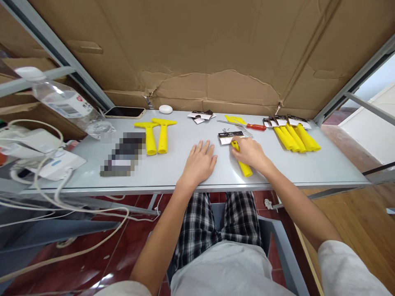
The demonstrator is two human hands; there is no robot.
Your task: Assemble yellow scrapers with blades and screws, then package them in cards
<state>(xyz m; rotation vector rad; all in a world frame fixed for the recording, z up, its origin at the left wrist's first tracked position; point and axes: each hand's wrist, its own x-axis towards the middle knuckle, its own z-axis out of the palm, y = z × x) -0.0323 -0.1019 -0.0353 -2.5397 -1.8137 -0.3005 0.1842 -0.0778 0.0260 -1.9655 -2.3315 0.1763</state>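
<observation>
My left hand [200, 162] lies flat on the grey table, fingers stretched out and holding nothing. My right hand [249, 152] is closed around a yellow plastic handle [245, 169] whose hollow end points toward me. A black-and-white card [230, 137] is at the far end of this handle; my fingers hide where they meet. Just beyond that hand lie a red-handled screwdriver [256, 127], small screws [226, 130] and a flat yellow piece [235, 119]. Several yellow handles with cards [296, 137] rest in a row to the right. Two bare T-shaped yellow handles [162, 139] lie left of my left hand.
Loose cards [201, 116], a white oval object [166, 109] and a phone [125, 112] lie along the back. A blurred-out dark item [123, 156] is at left. A plastic bottle [66, 102] and white cables [40, 172] crowd the left end. Cardboard [212, 49] walls the back.
</observation>
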